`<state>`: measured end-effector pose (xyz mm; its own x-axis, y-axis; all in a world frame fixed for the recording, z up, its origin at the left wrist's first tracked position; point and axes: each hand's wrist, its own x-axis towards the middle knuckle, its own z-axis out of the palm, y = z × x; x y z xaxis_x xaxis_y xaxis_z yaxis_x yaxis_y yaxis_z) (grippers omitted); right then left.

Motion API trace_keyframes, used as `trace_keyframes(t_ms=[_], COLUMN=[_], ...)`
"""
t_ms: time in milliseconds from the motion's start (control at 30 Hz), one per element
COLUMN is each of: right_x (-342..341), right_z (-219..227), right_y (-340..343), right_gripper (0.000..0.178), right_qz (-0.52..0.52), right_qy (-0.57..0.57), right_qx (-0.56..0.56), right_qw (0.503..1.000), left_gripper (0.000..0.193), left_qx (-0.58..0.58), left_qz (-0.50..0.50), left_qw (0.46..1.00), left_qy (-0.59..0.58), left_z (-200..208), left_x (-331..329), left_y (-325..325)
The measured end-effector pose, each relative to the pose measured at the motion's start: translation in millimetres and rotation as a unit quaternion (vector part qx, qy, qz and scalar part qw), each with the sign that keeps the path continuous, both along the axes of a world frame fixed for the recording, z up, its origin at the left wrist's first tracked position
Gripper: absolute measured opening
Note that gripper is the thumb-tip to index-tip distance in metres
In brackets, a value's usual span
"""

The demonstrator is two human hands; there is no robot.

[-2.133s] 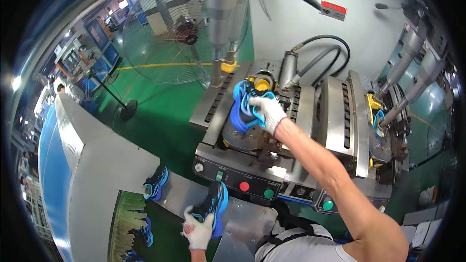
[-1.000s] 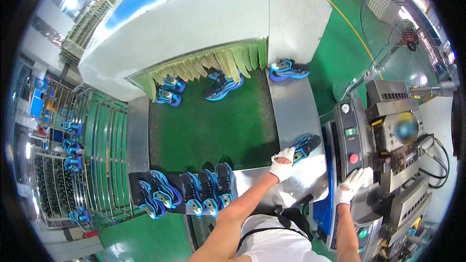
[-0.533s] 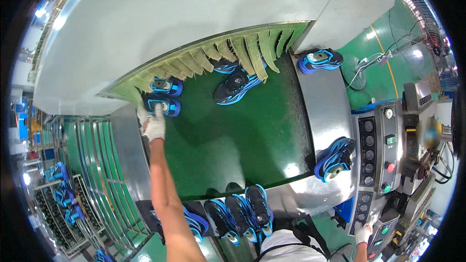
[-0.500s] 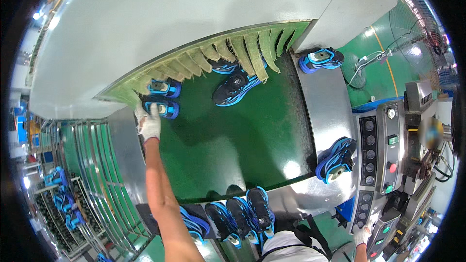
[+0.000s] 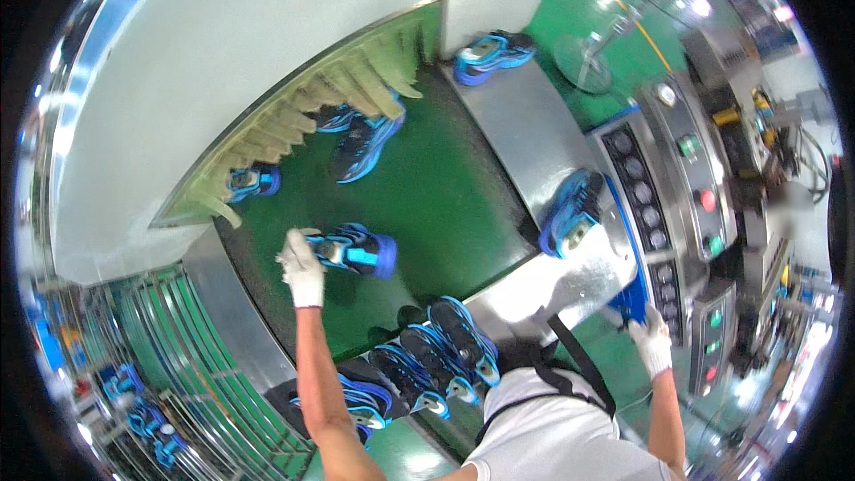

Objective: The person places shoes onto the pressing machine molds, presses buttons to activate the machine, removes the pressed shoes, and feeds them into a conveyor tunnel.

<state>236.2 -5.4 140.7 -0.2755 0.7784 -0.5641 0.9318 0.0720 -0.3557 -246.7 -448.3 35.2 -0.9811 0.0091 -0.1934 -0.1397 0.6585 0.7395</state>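
My gloved left hand point(image 5: 303, 269) is closed on the heel end of a black and blue sports shoe point(image 5: 378, 256) over the green belt point(image 5: 427, 214). The shoe points right, its blue toe end away from my hand. My gloved right hand point(image 5: 652, 341) hangs at the right beside a blue panel point(image 5: 634, 289); its fingers look apart, with nothing seen in them. Farther back on the belt a shoe point(image 5: 365, 147) stands partly under the strip curtain point(image 5: 303, 111), another point(image 5: 334, 118) behind it. At the far left one more shoe point(image 5: 256, 180) comes out from the strips.
Several shoes point(image 5: 427, 361) line the near metal edge before me. Single shoes stand on the right metal ledge point(image 5: 508, 116), at its far end point(image 5: 492, 55) and near corner point(image 5: 570, 212). A control panel point(image 5: 690, 169) is on the right, a metal rack point(image 5: 191, 330) on the left.
My left hand has drawn one shoe from the curtain's left end toward me and to the right. My right hand has come up farther into view. The whole view has turned.
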Motion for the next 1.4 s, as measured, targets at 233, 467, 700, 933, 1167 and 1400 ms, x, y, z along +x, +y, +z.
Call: trace_keyframes(t_ms=[233, 467, 700, 933, 1167, 1400], right_x=[-57, 30, 251, 361, 399, 392], right_z=[113, 145, 138, 132, 162, 139], right_y=[-3, 81, 139, 93, 76, 105], right_gripper=[0.073, 0.06, 0.064, 0.036, 0.047, 0.026], right_qz=[0.07, 0.154, -0.245, -0.535, -0.639, -0.663], right_qy=[0.341, 0.265, 0.395, 0.577, 0.567, 0.418], right_qx=[-0.17, 0.121, 0.087, -0.006, 0.06, 0.108], right_qw=[0.922, 0.944, 0.881, 0.618, 0.516, 0.611], left_gripper=[0.049, 0.02, 0.03, 0.068, 0.077, 0.035], left_qx=[0.214, 0.183, 0.295, 0.216, 0.038, 0.039], left_qz=[-0.257, -0.669, -0.797, -0.75, -0.653, -0.745], left_qw=[0.94, 0.673, 0.466, 0.624, 0.705, 0.661], left_qy=[-0.062, 0.258, 0.245, 0.03, 0.274, -0.081], left_z=[99, 224, 337, 255, 151, 212], left_x=[128, 348, 559, 700, 786, 753], left_y=[255, 499, 641, 849, 1010, 1049])
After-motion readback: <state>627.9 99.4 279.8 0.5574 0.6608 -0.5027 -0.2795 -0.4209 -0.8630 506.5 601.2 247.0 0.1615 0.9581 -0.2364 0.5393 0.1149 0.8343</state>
